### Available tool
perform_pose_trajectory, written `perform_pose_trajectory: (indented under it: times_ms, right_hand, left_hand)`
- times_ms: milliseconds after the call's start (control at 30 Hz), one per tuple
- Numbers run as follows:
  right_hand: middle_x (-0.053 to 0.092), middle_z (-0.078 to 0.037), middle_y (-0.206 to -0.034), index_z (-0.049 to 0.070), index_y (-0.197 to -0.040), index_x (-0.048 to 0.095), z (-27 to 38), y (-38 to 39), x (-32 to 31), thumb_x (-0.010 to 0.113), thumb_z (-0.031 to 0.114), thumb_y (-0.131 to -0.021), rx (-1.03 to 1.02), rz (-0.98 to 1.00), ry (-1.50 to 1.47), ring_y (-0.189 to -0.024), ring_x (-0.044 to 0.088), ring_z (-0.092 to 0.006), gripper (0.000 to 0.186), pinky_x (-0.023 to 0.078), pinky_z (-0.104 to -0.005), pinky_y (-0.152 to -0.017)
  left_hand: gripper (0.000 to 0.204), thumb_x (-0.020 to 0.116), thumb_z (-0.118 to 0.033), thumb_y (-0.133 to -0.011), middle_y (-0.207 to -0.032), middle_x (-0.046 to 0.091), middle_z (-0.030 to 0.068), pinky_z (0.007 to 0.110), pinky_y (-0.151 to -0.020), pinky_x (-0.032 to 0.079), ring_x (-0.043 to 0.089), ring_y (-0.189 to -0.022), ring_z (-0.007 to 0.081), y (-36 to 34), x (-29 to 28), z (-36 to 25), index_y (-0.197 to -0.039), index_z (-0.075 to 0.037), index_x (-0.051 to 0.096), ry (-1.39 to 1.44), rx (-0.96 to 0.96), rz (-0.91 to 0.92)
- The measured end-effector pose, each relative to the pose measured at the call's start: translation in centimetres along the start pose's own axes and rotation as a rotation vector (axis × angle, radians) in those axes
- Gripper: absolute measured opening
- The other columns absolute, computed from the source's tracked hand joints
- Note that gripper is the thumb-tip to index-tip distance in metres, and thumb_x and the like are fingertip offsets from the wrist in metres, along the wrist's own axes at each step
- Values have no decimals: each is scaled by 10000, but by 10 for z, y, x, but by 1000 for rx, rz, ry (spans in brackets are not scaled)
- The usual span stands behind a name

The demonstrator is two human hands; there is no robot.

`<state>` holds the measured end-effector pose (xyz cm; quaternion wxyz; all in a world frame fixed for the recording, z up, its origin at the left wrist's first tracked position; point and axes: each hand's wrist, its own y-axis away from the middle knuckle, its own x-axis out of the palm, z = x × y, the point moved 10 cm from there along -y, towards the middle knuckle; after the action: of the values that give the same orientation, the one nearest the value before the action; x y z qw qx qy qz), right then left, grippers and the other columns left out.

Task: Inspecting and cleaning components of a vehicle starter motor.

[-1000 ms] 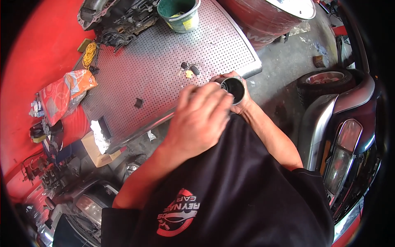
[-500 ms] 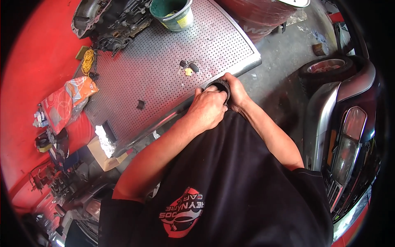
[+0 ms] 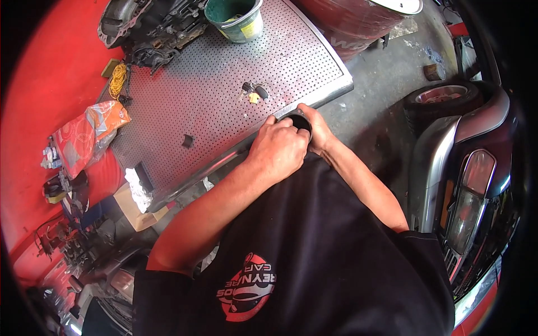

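A dark, hollow round part (image 3: 302, 123) is between my two hands at the near edge of a perforated metal bench (image 3: 224, 73). My left hand (image 3: 280, 147) bends over its opening, the fingertips reaching in at the rim, where they are partly hidden. Wrapped around the far right side of the part is my right hand (image 3: 318, 130), thumb or finger along the outside. A bunch of keys (image 3: 255, 93) with black fobs and a yellow tag lies on the bench beyond. Farther left rests a small dark curved piece (image 3: 188, 141).
A greasy engine or gearbox casing (image 3: 157, 33) and a green bucket (image 3: 235, 22) stand at the back of the bench. Plastic bags (image 3: 89, 134) and yellow cord (image 3: 117, 80) lie along its left side. To the right are a drum (image 3: 353, 25), a wheel (image 3: 443, 98) and a car (image 3: 471, 185).
Both hands still hold the round part, with only a slight shift of the left fingers over its opening. The whole view has moved slightly.
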<state>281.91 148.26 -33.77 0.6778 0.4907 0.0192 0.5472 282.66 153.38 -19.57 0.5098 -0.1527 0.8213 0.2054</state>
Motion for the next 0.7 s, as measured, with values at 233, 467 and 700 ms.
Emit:
perform_pose_trajectory:
  times_ms: [233, 467, 700]
  right_hand:
    - [728, -176, -1049, -39, -1127, 692, 59, 40, 41, 415, 349, -1014, -301, 235, -71, -944, 689, -265, 490, 544, -394, -934]
    - [690, -213, -1117, -42, -1212, 658, 64, 36, 37, 405, 369, -1023, -349, 301, -284, -868, 727, -333, 518, 611, -454, -811]
    - [733, -154, -1095, -25, -1175, 685, 63, 32, 40, 436, 319, -1020, -357, 291, -285, -971, 717, -237, 452, 587, -370, -937]
  left_hand:
    - [452, 828, -53, -800, -1219, 750, 169, 536, -1083, 490, 679, -1186, 328, 53, -95, -40, -1227, 21, 699, 160, 336, -534]
    - [1083, 913, -41, -752, -1663, 423, 254, 507, -1246, 388, 482, -1481, 448, 69, -93, 22, -1645, 53, 309, 534, -124, -565]
    - [1001, 953, -141, -707, -1586, 524, 209, 563, -1230, 376, 416, -1487, 473, 36, -78, 6, -1583, -3, 489, 313, -12, -478]
